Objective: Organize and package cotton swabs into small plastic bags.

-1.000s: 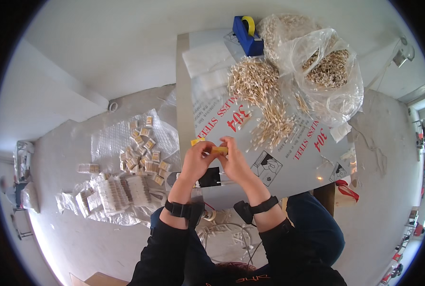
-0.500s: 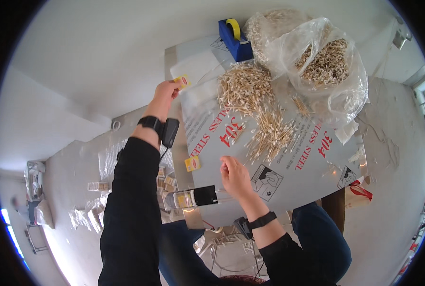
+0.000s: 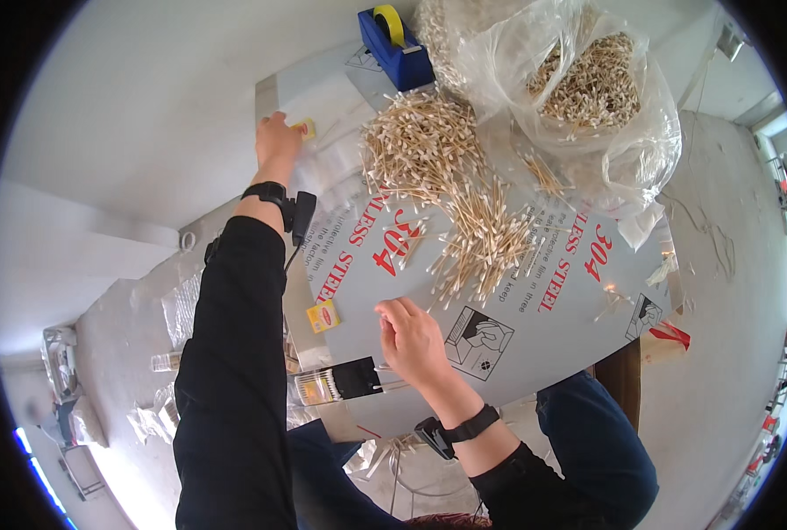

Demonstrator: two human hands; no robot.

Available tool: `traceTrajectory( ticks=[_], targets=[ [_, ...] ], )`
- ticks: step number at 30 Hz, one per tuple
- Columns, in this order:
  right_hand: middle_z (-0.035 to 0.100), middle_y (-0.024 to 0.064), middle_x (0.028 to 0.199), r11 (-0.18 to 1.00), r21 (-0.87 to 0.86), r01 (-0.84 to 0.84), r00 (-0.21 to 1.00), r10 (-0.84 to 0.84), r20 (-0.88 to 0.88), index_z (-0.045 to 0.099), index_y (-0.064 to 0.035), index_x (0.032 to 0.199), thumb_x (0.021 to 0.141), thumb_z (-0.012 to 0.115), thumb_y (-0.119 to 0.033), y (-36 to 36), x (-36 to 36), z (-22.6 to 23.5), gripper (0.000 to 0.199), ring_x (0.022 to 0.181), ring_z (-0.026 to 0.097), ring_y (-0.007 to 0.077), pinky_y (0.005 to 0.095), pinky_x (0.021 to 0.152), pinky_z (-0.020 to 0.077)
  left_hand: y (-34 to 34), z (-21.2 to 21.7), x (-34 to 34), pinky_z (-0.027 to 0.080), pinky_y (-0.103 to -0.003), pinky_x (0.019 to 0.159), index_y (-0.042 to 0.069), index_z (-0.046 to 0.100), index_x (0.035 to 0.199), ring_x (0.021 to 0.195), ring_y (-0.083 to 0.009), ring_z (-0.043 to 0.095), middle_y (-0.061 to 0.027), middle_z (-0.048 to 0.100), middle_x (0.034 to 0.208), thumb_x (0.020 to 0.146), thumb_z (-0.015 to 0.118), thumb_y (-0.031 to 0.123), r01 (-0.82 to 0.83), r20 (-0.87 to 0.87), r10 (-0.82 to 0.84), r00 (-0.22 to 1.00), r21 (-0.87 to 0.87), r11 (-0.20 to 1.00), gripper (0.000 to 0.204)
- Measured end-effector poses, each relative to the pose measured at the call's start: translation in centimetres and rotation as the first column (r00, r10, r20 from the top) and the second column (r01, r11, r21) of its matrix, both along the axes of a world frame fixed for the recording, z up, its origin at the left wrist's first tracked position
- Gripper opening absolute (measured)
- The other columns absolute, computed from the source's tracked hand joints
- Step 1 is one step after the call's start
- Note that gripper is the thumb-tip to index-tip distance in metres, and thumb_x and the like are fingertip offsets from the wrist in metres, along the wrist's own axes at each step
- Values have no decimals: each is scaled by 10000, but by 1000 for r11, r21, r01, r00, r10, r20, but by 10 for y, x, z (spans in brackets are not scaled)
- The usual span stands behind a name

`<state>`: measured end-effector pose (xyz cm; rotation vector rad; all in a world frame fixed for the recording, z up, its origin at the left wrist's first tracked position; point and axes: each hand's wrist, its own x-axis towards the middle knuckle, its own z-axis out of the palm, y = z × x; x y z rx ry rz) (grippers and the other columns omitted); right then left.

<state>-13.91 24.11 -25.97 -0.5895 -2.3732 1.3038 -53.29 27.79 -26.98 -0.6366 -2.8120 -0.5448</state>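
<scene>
At the far left of the table my left hand [image 3: 277,141] is closed at a small yellow card [image 3: 305,129], which is partly hidden by the fingers. Clear plastic bags [image 3: 345,119] lie just right of it. My right hand [image 3: 411,340] hovers over the near part of the table, fingers curled; whatever they may hold is hidden. Left of it lies another yellow card [image 3: 323,315]. Nearer me, a clear pack of cotton swabs [image 3: 317,387] with a yellow card inside meets a black sleeve [image 3: 356,378] at the table's left edge. Loose cotton swabs [image 3: 424,146] are heaped mid-table.
A blue tape dispenser [image 3: 395,51] with yellow tape stands at the back. Beside it, a large clear bag [image 3: 587,97] bulges with more swabs. Printed film covers the metal tabletop [image 3: 534,344]. Packs lie on the floor at left.
The view has shifted, so the table sits further left and higher in the picture. My left hand stays by the yellow card, which its fingers now cover more. My right hand remains curled.
</scene>
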Motion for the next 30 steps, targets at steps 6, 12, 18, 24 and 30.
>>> traceTrajectory(
  ticks=[6, 12, 18, 24, 30],
  targets=[
    [615, 128, 859, 999, -18, 42, 999, -42, -29, 604, -48, 963, 788, 591, 27, -6, -1, -1, 191, 740, 630, 337, 421, 643, 510, -9, 2, 58, 465, -411, 950, 81, 651, 1124, 1113, -344, 579, -127, 635, 1189, 863, 616, 203, 589, -59, -589, 806, -15, 808, 290],
    [621, 123, 863, 997, 57, 46, 999, -44, -26, 614, -49, 944, 783, 593, 28, -8, -1, -2, 180, 732, 633, 334, 412, 646, 513, -29, 0, 94, 430, -428, 997, 84, 593, 1206, 1193, -324, 524, -125, 610, 1227, 868, 600, 246, 671, -27, -676, 737, -99, 735, 375],
    [607, 105, 815, 994, 47, 99, 994, -96, -61, 613, -56, 889, 766, 564, 47, -10, -3, -4, 167, 682, 622, 305, 398, 613, 499, -77, 2, 124, 417, -429, 1015, 66, 572, 1221, 1234, -324, 494, -126, 546, 1304, 859, 622, 244, 679, 105, -674, 731, -5, 735, 406],
    [619, 106, 863, 997, 47, 67, 998, -67, 8, 620, -65, 903, 772, 571, 24, -6, -1, -2, 166, 742, 634, 329, 425, 655, 515, -86, 0, 125, 378, -430, 1065, 80, 546, 1283, 1264, -342, 470, -155, 493, 1375, 871, 615, 244, 673, 58, -674, 737, 37, 739, 449],
    [603, 98, 821, 990, 113, 82, 995, -75, -68, 605, -64, 894, 752, 581, 37, -15, -6, -5, 177, 694, 620, 308, 404, 620, 499, -54, -18, 112, 367, -440, 1069, 110, 497, 1361, 1284, -352, 445, -156, 483, 1384, 890, 605, 283, 568, 38, -568, 822, 19, 823, 514]
  ],
)
